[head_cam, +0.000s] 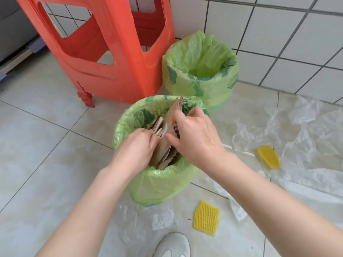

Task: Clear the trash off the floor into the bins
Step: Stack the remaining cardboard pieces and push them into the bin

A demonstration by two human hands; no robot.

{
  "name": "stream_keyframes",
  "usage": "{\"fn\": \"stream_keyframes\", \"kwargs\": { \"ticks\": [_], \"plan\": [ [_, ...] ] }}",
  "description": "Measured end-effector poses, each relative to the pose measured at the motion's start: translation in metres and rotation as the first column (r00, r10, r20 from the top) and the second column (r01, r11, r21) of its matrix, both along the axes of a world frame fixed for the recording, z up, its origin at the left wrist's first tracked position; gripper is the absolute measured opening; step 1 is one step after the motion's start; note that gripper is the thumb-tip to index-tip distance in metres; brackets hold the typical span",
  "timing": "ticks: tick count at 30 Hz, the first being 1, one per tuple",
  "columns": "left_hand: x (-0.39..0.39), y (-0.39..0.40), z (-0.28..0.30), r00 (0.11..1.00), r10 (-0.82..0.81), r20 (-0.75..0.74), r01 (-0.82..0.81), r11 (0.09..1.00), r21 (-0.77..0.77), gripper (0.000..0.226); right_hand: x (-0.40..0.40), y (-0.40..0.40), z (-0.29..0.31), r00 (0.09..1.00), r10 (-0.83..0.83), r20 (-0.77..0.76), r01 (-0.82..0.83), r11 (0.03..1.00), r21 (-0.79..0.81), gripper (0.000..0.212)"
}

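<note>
Far left, a red plastic stool is seen standing on the tiled floor, its foot close to the near bin. That near bin, lined with a green bag, is stuffed with folded cardboard, and the pieces are stood on edge, one tall flap poking above the rim. The left hand is pressed in against the left side of the stack, its fingers curled onto the cardboard edge. The right hand is laid over the right side, fingers spread and bent down on the cardboard, thumb tucked against its face; the cardboard is gripped between both hands inside the bin. Just behind and to the right, a second bin with the same green liner is set against the white tiled wall. Down by the near bin's base, a clear plastic sheet is spread flat on the floor, with a white shoe at the bottom edge. A yellow foam net is lying just right of it. Further right, a second yellow foam net is resting on crumpled clear plastic film, well apart from both bins.
</note>
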State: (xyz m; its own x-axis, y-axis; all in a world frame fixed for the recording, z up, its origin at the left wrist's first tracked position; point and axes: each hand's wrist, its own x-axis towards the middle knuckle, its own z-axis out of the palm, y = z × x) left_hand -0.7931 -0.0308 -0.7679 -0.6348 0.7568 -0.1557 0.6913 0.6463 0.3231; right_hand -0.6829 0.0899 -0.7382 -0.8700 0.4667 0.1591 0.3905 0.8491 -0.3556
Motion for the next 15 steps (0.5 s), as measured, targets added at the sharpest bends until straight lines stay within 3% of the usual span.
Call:
{"fn": "stream_keyframes", "kwargs": {
  "ticks": [3,5,10,13,15],
  "plan": [
    [-0.001,0.007,-0.001,1.000,-0.015,-0.026,0.010,0.981,-0.193,0.030,0.003,-0.001,-0.007,0.997,0.055,0.051,-0.058,0.997,0.055,0.040],
    [-0.003,0.010,-0.001,1.000,0.003,-0.009,-0.005,0.976,-0.216,0.029,0.006,0.000,-0.007,0.994,0.077,0.076,-0.082,0.995,0.062,0.043],
    [0.004,0.005,0.002,0.997,0.046,-0.058,-0.046,0.999,0.014,0.030,0.025,0.006,-0.006,0.993,0.101,0.060,-0.099,0.995,-0.030,0.056],
    [0.016,-0.001,0.009,0.996,0.049,-0.079,-0.039,0.992,0.124,0.033,0.039,0.006,0.000,0.997,0.075,-0.026,-0.077,0.991,-0.113,0.053],
    [0.025,-0.005,0.017,0.991,0.064,-0.118,-0.027,0.956,0.292,0.026,0.052,0.005,0.004,0.996,0.046,-0.073,-0.057,0.984,-0.168,0.051]
  ]
}}
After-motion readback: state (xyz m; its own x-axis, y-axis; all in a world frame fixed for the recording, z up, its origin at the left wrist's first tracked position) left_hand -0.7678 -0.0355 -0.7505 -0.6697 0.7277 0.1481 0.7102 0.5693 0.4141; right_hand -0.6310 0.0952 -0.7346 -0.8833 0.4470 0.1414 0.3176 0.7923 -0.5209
